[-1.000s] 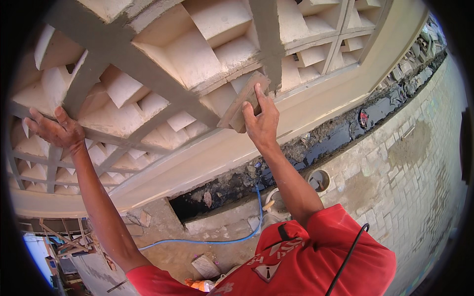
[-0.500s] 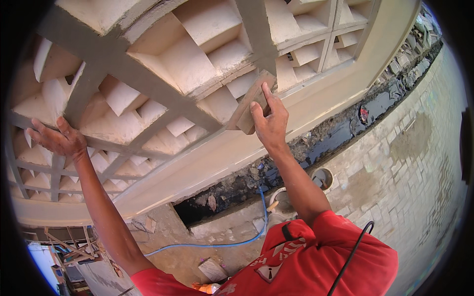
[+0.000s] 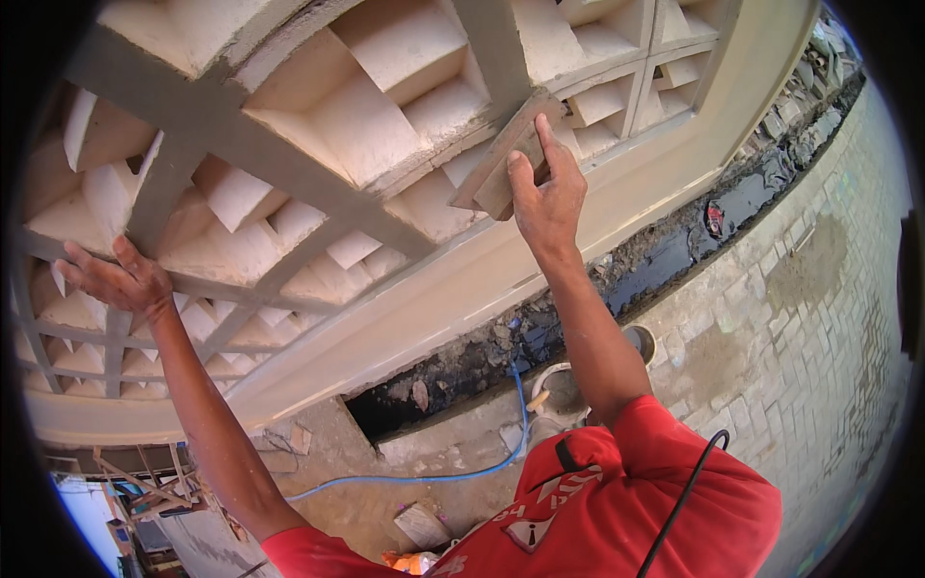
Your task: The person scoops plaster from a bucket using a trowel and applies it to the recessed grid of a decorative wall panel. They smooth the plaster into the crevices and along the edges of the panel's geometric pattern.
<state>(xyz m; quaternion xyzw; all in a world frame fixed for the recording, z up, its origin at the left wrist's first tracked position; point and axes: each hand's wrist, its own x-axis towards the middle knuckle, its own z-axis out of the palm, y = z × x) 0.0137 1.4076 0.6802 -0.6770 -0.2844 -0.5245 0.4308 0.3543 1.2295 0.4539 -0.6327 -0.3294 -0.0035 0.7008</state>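
Observation:
My right hand (image 3: 553,197) grips a wooden plastering float (image 3: 496,159), its flat board against the joints near the lower edge of a wall of pale, hollow breeze blocks (image 3: 332,120). Smooth grey mortar (image 3: 260,144) covers the strips between the blocks. Farther left, my left hand (image 3: 127,283) lies on the same wall with its fingers spread, holding nothing. The palm and the underside of the float are hidden from view.
A plain cream band (image 3: 424,308) runs below the blocks. Beneath it is a ditch of dark water (image 3: 646,270). A blue hose (image 3: 414,479), a bucket with a wooden handle (image 3: 559,390), a second round container (image 3: 639,342) and a block (image 3: 421,527) are by my body. Paving (image 3: 771,366) stretches rightward.
My right hand has slid the float up and to the right along the wall. The left hand has stayed nearly where it was.

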